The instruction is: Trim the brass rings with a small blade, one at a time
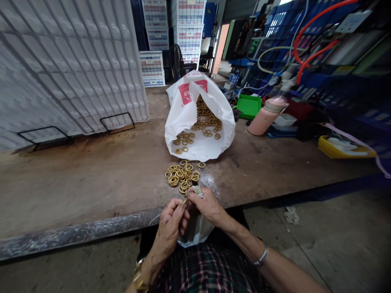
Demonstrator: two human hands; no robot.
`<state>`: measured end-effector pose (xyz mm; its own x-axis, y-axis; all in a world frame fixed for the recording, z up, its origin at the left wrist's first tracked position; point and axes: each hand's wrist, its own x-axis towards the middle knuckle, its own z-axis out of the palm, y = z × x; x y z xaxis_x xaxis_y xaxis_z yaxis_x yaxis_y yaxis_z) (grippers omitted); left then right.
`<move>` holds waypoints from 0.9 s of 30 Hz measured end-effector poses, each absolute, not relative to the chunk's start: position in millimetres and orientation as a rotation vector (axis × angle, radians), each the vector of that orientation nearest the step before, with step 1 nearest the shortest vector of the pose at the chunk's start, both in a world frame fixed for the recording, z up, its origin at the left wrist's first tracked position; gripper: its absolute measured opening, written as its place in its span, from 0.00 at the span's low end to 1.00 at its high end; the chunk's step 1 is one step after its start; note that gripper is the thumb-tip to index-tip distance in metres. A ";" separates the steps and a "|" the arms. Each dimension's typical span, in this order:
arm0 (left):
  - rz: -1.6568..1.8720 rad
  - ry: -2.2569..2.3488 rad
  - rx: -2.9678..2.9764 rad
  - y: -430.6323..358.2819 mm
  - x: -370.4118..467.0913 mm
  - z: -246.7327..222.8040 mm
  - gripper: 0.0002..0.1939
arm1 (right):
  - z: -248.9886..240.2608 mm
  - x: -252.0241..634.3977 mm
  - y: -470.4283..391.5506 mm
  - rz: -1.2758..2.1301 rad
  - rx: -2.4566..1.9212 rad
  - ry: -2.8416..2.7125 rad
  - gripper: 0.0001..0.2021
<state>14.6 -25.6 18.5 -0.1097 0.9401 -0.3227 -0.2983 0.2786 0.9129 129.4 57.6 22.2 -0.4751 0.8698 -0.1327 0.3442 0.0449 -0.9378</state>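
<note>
Ring [185, 201] in hand at lower centre of the frame, gold-coloured and nearly edge-on, so basically pinching that one between thumb and fingers of the left hand [170, 221]. Bringing the right hand [208, 205] close beside it, fingers curled in around a small pale piece with a dark end [198, 190]; not managing to tell whether tool or finger wrap, or whether actually touching the ring. Progress-wise, guessing plenty left: handling just one, while facing a loose heap of rings [180, 175] mid-frame, just past the hands, and way more inside the white sack [183, 118] gaping open behind. Spotting nothing clearly finished, and not seeing into the pale plastic [198, 230] below the hands, so not counting anything as done. Working at a brown, stained bench [106, 179] stretching in from the left edge, pretty scuffed along the front. Seeing ribbed white panels [73, 61] at upper left, stacked crates [191, 16] and a dark fan [176, 61] at upper centre, then a green tray [249, 106], pink bottle [263, 119], yellow tray [331, 151] and orange hose [299, 75] toward the right. Also catching concrete floor [330, 228] at lower right.
</note>
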 end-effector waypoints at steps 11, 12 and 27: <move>1.257 1.324 0.730 -24.6 17.2 22.9 0.19 | 15.7 138.0 46.8 0.722 -1.035 -2.450 0.08; 1.258 1.334 0.732 -24.6 17.4 23.2 0.19 | 14.0 138.1 46.9 0.689 -1.030 -2.464 0.08; 1.229 1.134 0.811 -40.2 27.2 37.2 0.16 | 5.3 155.4 71.4 0.382 -1.420 -2.498 0.12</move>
